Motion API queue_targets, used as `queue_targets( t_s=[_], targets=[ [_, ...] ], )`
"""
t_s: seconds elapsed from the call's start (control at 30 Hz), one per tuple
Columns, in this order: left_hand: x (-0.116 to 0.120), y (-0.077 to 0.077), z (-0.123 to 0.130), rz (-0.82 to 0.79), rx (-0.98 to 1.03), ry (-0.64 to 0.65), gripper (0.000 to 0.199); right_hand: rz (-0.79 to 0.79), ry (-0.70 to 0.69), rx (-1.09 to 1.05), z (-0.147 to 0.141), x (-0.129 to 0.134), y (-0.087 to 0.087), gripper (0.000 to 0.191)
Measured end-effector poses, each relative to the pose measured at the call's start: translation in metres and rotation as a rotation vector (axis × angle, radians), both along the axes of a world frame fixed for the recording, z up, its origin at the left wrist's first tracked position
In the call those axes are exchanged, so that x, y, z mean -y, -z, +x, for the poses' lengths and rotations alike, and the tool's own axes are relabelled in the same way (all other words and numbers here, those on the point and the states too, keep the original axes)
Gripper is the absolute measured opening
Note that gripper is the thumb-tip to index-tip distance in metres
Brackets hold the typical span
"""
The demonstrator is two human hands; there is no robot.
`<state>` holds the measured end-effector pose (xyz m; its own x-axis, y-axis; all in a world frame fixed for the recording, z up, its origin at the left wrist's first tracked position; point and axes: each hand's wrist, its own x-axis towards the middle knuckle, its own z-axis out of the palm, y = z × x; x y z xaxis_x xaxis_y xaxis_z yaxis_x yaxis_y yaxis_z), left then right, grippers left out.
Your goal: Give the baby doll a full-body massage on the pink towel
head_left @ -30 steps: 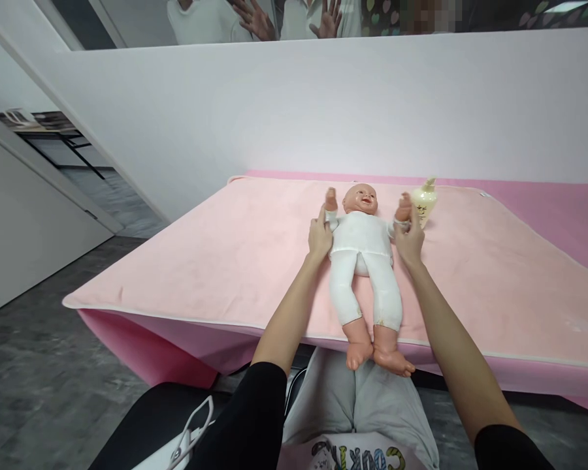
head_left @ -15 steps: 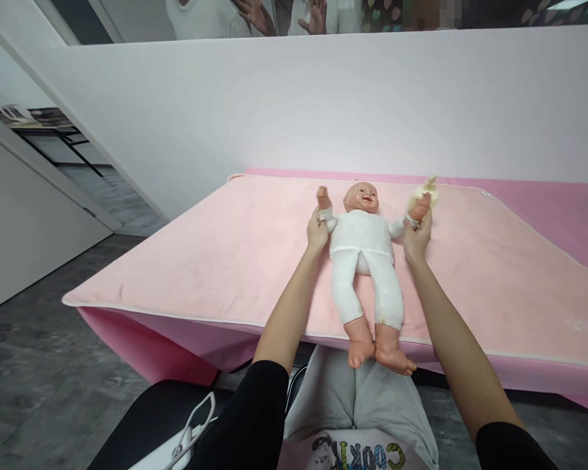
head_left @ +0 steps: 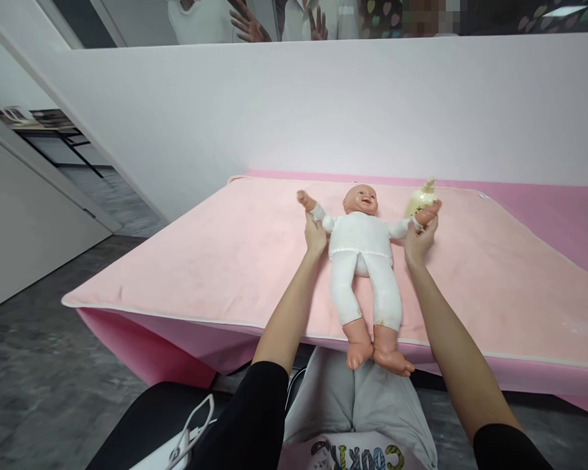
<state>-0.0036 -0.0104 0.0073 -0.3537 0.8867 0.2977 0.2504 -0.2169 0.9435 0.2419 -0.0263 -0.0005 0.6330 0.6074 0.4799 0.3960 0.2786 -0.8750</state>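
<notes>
The doll (head_left: 365,258) lies face-up on the pink table (head_left: 225,261), feet past the near edge. The left hand (head_left: 315,236) and right hand (head_left: 418,241) each pinch a doll wrist, arms spread wide. Best done evenly, clear of the bottle (head_left: 420,198) touching the right one.

Black sleeves pushed above the elbows, bare forearms, grey trousers, perhaps a printed pale top.
</notes>
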Motion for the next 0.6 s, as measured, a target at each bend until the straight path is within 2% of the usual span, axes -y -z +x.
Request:
queue_targets(
  t_s=[0.1, 0.17, 0.23, 0.33, 0.4, 0.47, 0.53, 0.6],
  targets=[
    [0.009, -0.007, 0.006, -0.028, -0.445, 0.061, 0.057, -0.018, -0.143, 0.277, -0.011, 0.007, -0.011, 0.064],
    [0.014, -0.01, 0.01, -0.061, -0.655, 0.095, 0.06, -0.009, -0.206, 0.465, -0.015, 0.009, -0.012, 0.061],
    [0.017, -0.014, 0.013, -0.062, -0.796, 0.104, 0.059, -0.032, -0.253, 0.64, -0.019, 0.011, -0.011, 0.06],
    [0.019, -0.016, 0.016, -0.048, -0.894, 0.126, 0.057, -0.103, -0.29, 0.834, -0.024, 0.013, -0.01, 0.053],
    [0.019, -0.017, 0.015, -0.049, -0.862, 0.141, 0.057, -0.122, -0.3, 0.846, -0.026, 0.014, -0.011, 0.052],
    [0.017, -0.015, 0.013, -0.041, -0.729, 0.154, 0.056, -0.091, -0.307, 0.728, -0.025, 0.013, -0.012, 0.055],
    [0.013, -0.013, 0.01, -0.007, -0.493, 0.16, 0.056, -0.046, -0.267, 0.498, -0.02, 0.01, -0.011, 0.06],
    [0.008, -0.01, 0.006, 0.0, -0.16, 0.142, 0.052, -0.009, -0.167, 0.237, -0.011, 0.003, -0.005, 0.065]
  ],
)
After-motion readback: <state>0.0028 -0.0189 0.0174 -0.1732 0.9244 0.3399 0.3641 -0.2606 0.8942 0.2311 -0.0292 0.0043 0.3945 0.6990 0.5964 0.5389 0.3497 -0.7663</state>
